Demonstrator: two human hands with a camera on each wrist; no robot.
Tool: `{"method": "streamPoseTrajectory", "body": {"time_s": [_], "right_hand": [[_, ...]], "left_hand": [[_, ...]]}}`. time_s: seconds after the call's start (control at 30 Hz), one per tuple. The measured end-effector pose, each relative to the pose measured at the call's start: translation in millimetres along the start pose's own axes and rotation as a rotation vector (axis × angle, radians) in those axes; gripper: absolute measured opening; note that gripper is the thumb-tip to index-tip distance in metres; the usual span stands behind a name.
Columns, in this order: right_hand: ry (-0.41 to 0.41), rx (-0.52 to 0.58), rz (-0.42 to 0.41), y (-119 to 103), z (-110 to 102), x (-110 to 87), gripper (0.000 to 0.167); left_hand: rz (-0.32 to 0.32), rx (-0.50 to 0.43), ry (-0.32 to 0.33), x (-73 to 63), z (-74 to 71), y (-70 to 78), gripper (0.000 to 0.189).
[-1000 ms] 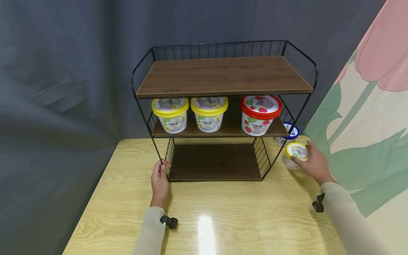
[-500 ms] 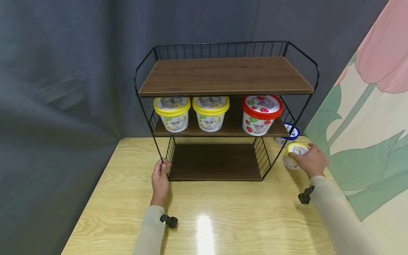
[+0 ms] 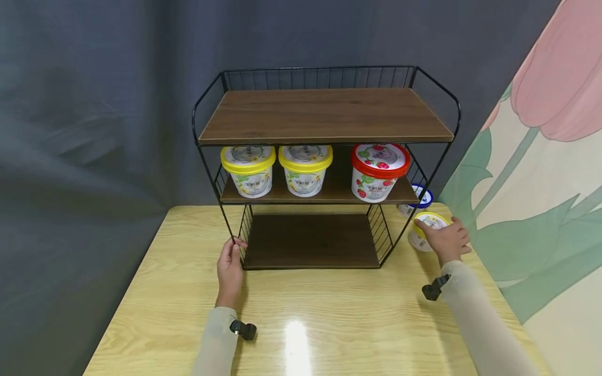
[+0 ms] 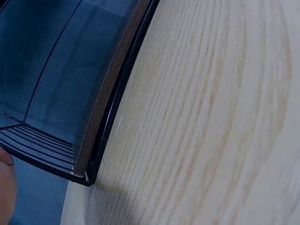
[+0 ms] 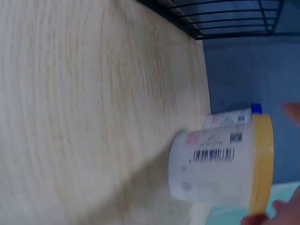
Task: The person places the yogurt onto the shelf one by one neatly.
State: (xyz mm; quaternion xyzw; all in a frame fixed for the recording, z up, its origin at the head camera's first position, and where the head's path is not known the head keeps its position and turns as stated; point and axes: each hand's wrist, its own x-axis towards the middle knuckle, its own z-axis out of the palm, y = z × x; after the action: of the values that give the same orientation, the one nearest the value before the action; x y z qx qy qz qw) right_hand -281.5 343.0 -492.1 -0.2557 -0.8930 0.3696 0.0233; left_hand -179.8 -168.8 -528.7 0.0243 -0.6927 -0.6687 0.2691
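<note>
My left hand [image 3: 230, 269] grips the lower left front post of a three-tier black wire rack [image 3: 324, 115] with brown wooden boards; just its edge [image 4: 5, 187] enters the left wrist view. At the rack's right side stands a white tub with a yellow lid [image 3: 431, 220], upright on the table. My right hand [image 3: 449, 242] spans that lid, thumb over the left edge and fingers at the right. In the right wrist view, a fingertip [image 5: 253, 219] meets the lid's rim, while the blurred thumb [image 5: 293, 112] sits above lid height. The barcode side of the tub [image 5: 211, 164] faces that camera.
Two yellow-lidded tubs [image 3: 254, 180] and a red-lidded tub [image 3: 372, 183] stand on the middle shelf. Behind the yellow-lidded tub on the table is a blue-lidded one [image 3: 420, 196], partly hidden. A flower-patterned wall [image 3: 531, 209] borders the table's right side; a dark curtain [image 3: 117, 104] hangs behind.
My right hand and forearm have swung left around the tub, the thumb moving from the lid's front to its left edge. My left hand keeps its grip on the post.
</note>
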Motion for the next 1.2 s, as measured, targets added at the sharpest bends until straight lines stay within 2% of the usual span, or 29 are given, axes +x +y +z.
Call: {"method": "streamPoseTrajectory", "body": {"time_s": [0.03, 0.13, 0.2, 0.27, 0.37, 0.5, 0.77, 0.9, 0.97, 1.1, 1.2], "right_hand": [[-0.011, 0.042, -0.011, 3.6, 0.1, 1.3, 0.117], [-0.073, 0.272, -0.067, 18.2, -1.5, 7.5, 0.108], [-0.141, 0.391, -0.121, 30.5, -3.8, 12.3, 0.101], [-0.224, 0.460, -0.180, 41.9, -6.2, 16.8, 0.098], [-0.311, 0.419, -0.268, 56.6, -9.6, 21.1, 0.100], [-0.364, 0.387, -0.312, 66.8, -11.6, 23.8, 0.107], [-0.330, 0.338, -0.288, 68.0, -9.0, 22.4, 0.106], [-0.312, 0.378, -0.278, 62.1, -3.6, 18.7, 0.102], [-0.302, 0.404, -0.264, 58.5, -0.2, 16.1, 0.101], [-0.241, 0.444, -0.207, 52.9, 9.7, 9.5, 0.101], [-0.169, 0.451, -0.174, 49.6, 19.4, 5.1, 0.101]], "left_hand": [[0.002, 0.004, 0.004, 0.0, -1.3, -1.3, 0.025], [0.016, 0.004, -0.005, -0.2, -3.4, -2.5, 0.028], [0.014, 0.013, -0.001, -0.2, -3.7, -4.3, 0.028], [0.014, 0.022, 0.007, 0.0, -4.0, -4.2, 0.027], [0.016, 0.017, 0.018, 0.1, -4.1, -5.2, 0.025], [0.025, 0.000, 0.011, 0.6, -3.2, -5.5, 0.026], [0.005, -0.020, 0.001, 0.0, -2.6, -1.0, 0.026], [-0.001, -0.022, 0.012, -1.0, -2.9, 4.0, 0.023], [0.019, -0.019, 0.017, -0.9, -2.4, 3.6, 0.023], [0.057, -0.021, 0.011, 0.3, -1.7, -2.1, 0.026], [0.055, -0.018, 0.003, 0.4, -1.9, -4.2, 0.028]]}}
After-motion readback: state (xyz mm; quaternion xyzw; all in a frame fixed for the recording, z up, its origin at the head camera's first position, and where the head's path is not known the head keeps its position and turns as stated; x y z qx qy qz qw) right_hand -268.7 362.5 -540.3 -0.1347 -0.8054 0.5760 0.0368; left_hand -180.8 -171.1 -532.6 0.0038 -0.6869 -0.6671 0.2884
